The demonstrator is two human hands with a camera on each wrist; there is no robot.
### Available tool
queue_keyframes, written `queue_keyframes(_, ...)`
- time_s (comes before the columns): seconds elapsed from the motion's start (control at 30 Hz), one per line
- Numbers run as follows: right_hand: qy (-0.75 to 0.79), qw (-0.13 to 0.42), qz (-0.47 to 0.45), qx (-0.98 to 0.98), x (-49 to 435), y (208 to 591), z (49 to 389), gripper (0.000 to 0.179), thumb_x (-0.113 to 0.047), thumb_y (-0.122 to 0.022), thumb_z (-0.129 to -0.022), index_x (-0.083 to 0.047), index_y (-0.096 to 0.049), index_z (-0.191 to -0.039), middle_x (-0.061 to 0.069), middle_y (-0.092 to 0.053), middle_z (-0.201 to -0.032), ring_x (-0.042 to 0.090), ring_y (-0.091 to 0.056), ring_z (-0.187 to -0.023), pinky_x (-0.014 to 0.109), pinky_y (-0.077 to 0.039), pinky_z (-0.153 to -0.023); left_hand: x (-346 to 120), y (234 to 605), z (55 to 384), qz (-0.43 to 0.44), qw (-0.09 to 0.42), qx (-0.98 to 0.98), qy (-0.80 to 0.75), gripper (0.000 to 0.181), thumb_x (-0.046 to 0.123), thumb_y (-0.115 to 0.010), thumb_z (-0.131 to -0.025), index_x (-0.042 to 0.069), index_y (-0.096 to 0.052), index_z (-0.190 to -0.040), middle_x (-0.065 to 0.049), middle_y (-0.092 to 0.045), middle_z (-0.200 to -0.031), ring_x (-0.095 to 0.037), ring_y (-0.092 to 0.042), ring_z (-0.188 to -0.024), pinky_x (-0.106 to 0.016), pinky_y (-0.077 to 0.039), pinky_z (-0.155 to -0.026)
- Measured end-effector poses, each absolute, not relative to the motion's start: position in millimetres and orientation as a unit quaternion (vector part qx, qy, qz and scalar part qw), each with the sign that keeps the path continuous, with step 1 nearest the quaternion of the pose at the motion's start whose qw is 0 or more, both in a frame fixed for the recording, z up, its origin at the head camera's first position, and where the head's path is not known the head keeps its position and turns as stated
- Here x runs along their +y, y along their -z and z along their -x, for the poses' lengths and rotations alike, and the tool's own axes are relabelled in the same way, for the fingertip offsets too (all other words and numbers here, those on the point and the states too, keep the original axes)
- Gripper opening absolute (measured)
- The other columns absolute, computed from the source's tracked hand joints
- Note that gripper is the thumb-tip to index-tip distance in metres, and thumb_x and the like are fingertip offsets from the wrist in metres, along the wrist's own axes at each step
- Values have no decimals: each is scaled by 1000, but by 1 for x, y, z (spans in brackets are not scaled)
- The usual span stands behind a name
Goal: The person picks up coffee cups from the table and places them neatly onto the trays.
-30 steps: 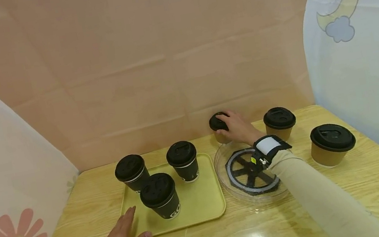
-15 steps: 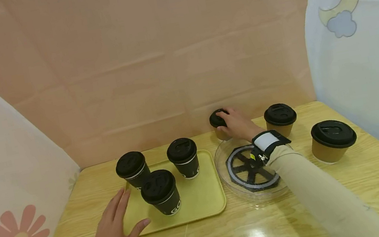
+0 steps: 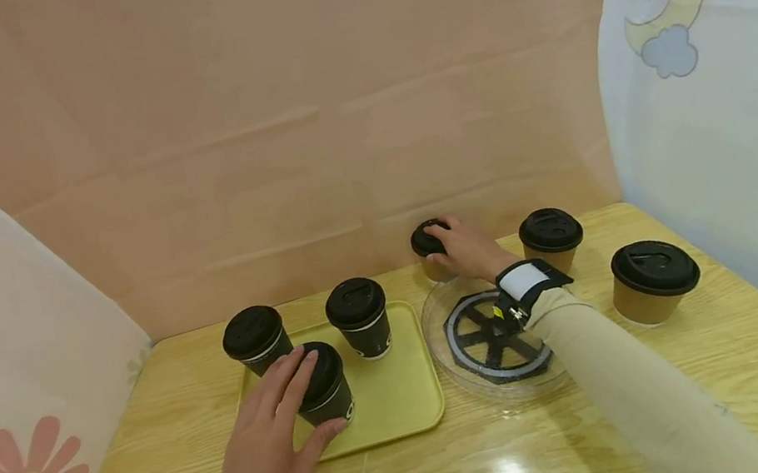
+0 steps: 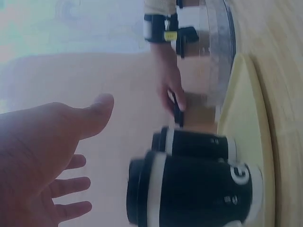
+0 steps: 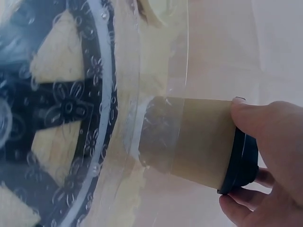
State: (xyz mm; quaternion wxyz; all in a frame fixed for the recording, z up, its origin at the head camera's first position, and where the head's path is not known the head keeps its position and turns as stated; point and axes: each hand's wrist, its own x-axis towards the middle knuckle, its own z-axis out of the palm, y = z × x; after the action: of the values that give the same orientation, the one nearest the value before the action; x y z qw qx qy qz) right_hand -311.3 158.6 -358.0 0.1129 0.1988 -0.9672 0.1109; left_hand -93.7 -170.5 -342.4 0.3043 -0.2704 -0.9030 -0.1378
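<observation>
My left hand (image 3: 265, 451) reaches over the yellow tray's left side, fingers extended around the near black paper cup (image 3: 333, 405). In the left wrist view a gap shows between the thumb and that cup's black lid (image 4: 137, 189). Two more lidded black cups stand on the tray, one at back left (image 3: 256, 338) and one at back right (image 3: 358, 312). At the back of the table my right hand (image 3: 470, 250) grips a brown paper cup (image 5: 199, 142) by its black lid, thumb on one side and fingers on the other. The brown cup is upright.
The yellow tray (image 3: 406, 392) lies left of a clear round plastic dish (image 3: 449, 372) with a black spoked wheel shape in it. Two lidded brown cups stand right of the dish, one farther back (image 3: 550, 236) and one nearer (image 3: 654, 285). Cloth walls (image 3: 334, 151) enclose the table.
My left hand has risen from the tray's left edge and moved right to the near black cup. The right hand stays on the brown cup at the back.
</observation>
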Motion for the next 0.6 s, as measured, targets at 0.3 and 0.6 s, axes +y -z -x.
queue_keyframes(0.3, -112, 99, -216, -965, 163, 354, 310, 56, -32, -59, -97, -4, -45, -144, 30, -38, -148, 46, -43, -133, 55, -40, -109, -124, 344, 104, 350, 281, -884, 133, 70, 42, -77, -79, 20, -52, -141, -2, -54, -143, -26, -54, -128, -45, -50, -101)
queue_keyframes(0.6, -127, 108, -224, -960, 167, 358, 314, 57, -32, -61, -96, -6, -46, -144, 29, -38, -149, 46, -44, -133, 56, -40, -109, -94, 366, 128, 395, 225, -880, 139, 58, 36, -74, -85, 18, -56, -137, -2, -58, -137, -22, -56, -126, -39, -51, -101)
